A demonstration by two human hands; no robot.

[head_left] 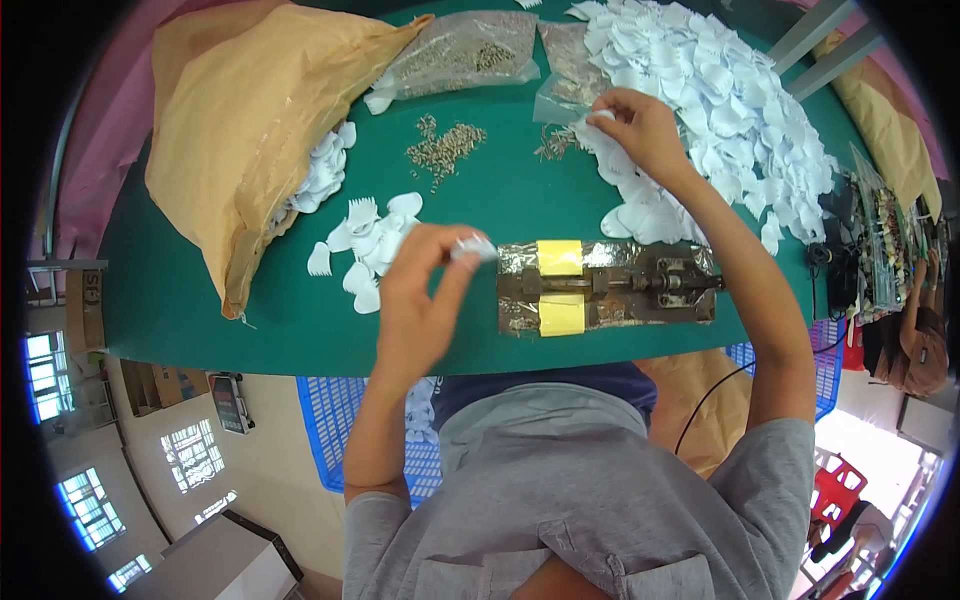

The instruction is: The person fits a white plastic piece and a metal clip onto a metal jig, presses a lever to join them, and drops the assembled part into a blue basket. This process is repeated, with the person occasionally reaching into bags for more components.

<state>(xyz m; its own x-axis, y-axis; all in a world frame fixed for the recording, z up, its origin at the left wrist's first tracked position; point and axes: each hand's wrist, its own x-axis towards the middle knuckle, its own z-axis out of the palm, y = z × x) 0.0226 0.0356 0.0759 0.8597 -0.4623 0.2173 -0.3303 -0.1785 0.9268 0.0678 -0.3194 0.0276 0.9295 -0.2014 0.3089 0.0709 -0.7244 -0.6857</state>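
Over the bench (530,190), fingers (452,290) of left hand (415,300) and right hand (648,132) pinch white pieces (474,247), probably light, stiff, best held edgewise.

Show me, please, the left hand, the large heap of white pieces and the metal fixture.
Left hand (414,306), head view: near the thumb's base.
Large heap of white pieces (718,108), head view: its middle.
Metal fixture (608,284), head view: its long bar.

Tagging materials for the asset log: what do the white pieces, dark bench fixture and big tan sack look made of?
White pieces: likely plastic, smooth; thin, uniform moulded-looking curves, some toothed.
Bench fixture: probably dull metal, rod and bracket shapes; glossy film or tape shows wrinkled glare.
Tan sack: perhaps paper, low sheen; stiff creases.
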